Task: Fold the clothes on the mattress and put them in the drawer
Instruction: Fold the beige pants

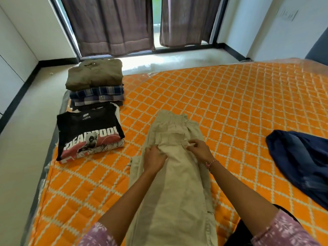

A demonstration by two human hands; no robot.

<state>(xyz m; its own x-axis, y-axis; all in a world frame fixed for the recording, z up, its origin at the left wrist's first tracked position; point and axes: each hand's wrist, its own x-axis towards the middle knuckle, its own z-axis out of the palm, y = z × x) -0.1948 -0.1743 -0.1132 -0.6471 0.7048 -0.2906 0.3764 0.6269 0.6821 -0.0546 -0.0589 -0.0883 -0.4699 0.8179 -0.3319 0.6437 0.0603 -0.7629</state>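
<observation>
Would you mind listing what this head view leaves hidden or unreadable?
- Drawer: nowhere in the head view, outside the frame.
- Beige trousers: near end cut off by the bottom edge.
- Navy garment: partly cut off by the right edge.
- Fingertips of left hand and right hand: buried in fabric folds.
- Small print on the black T-shirt: too small to read.

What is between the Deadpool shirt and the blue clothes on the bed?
In the head view, the beige trousers lie between the Deadpool shirt and the blue garment, with both hands, left hand and right hand, gripping them. Orange mattress shows either side.
</observation>
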